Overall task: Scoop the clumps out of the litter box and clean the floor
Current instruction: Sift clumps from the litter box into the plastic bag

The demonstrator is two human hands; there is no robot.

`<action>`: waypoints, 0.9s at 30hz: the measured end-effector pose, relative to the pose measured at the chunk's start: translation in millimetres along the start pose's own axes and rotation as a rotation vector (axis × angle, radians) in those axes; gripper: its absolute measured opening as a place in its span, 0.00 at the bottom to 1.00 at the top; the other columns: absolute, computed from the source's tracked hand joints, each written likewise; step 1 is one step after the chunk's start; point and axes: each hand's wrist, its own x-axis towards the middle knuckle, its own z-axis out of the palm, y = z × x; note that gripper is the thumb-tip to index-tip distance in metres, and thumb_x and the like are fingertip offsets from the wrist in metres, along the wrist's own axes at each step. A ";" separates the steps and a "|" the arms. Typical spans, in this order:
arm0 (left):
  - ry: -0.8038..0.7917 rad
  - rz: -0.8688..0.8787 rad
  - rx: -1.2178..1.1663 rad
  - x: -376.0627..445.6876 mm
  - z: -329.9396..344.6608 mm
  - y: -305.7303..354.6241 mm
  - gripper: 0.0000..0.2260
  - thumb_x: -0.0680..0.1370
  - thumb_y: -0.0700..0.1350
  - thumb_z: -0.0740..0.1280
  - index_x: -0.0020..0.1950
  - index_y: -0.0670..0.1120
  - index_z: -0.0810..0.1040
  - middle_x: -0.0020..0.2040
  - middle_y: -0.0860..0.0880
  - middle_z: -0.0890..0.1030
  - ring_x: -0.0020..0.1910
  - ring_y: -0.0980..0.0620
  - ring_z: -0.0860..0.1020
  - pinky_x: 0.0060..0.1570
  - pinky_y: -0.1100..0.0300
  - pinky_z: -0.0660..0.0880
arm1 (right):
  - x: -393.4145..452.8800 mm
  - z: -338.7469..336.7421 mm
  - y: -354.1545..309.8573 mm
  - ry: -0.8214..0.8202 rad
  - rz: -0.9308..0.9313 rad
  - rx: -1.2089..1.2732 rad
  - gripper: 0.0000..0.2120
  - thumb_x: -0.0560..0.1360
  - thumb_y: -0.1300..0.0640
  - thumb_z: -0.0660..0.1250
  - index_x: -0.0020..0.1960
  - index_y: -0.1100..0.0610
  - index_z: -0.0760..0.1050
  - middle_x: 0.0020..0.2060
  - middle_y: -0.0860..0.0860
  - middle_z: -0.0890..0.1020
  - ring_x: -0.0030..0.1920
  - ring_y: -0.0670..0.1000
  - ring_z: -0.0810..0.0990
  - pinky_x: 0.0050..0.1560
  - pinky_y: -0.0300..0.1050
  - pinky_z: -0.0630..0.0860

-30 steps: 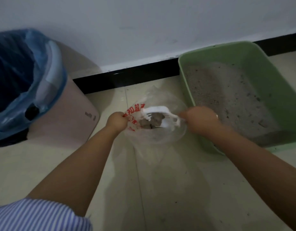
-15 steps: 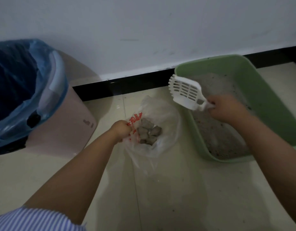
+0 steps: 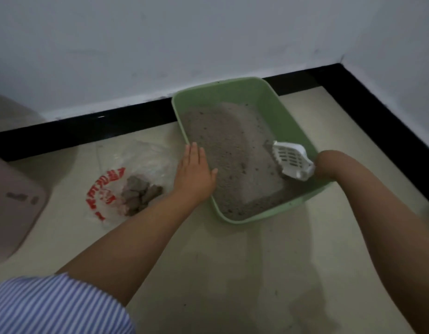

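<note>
Left hand (image 3: 195,173): lying flat with fingers straight and together, palm down, resting on the near-left rim of the litter box (image 3: 278,109) and holding nothing. Right hand (image 3: 325,165): bent at the wrist over the box's right rim, mostly hidden behind the forearm; it is meeting the handle of the white slotted scoop (image 3: 292,160), and the grip itself cannot be made out. Scoop: sitting inside the box at its right side, its blade tilting down toward the litter (image 3: 223,145). Litter box: green, rectangular, standing on the pale floor (image 3: 245,273) between the two hands, its far end lying close to the black skirting (image 3: 100,126). Litter: grey, piling higher on the left half, a smoother scraped band running down the middle. Clear plastic bag (image 3: 136,160) with red print: lying open on the floor just left of the left hand, apart from the box. Clumps (image 3: 141,195): several grey lumps sitting together in the bag, beside the left forearm. Pinkish bin (image 3: 13,206): showing partly at the left edge. Blue-striped sleeve (image 3: 56,307): filling the lower left corner.
</note>
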 end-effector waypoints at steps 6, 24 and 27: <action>-0.012 -0.011 0.023 10.3 15.4 10.2 0.30 0.81 0.52 0.52 0.76 0.38 0.43 0.77 0.41 0.39 0.76 0.44 0.38 0.74 0.53 0.43 | 18.5 12.3 8.2 -0.059 0.049 0.011 0.22 0.76 0.52 0.63 0.66 0.63 0.67 0.61 0.61 0.75 0.60 0.59 0.75 0.62 0.50 0.70; 0.062 -0.123 -0.129 26.7 15.1 2.7 0.32 0.81 0.50 0.54 0.75 0.37 0.40 0.76 0.39 0.36 0.76 0.44 0.36 0.74 0.55 0.38 | 40.6 32.7 -6.0 -0.203 -0.219 0.342 0.17 0.70 0.61 0.66 0.24 0.60 0.69 0.09 0.49 0.68 0.12 0.44 0.66 0.26 0.38 0.67; 0.095 -0.141 -0.160 25.6 16.4 2.7 0.31 0.81 0.47 0.53 0.75 0.35 0.39 0.75 0.38 0.36 0.75 0.43 0.36 0.73 0.56 0.36 | 41.2 41.2 -11.3 -0.257 -0.247 0.433 0.14 0.70 0.58 0.72 0.29 0.61 0.72 0.17 0.49 0.71 0.17 0.46 0.66 0.23 0.35 0.65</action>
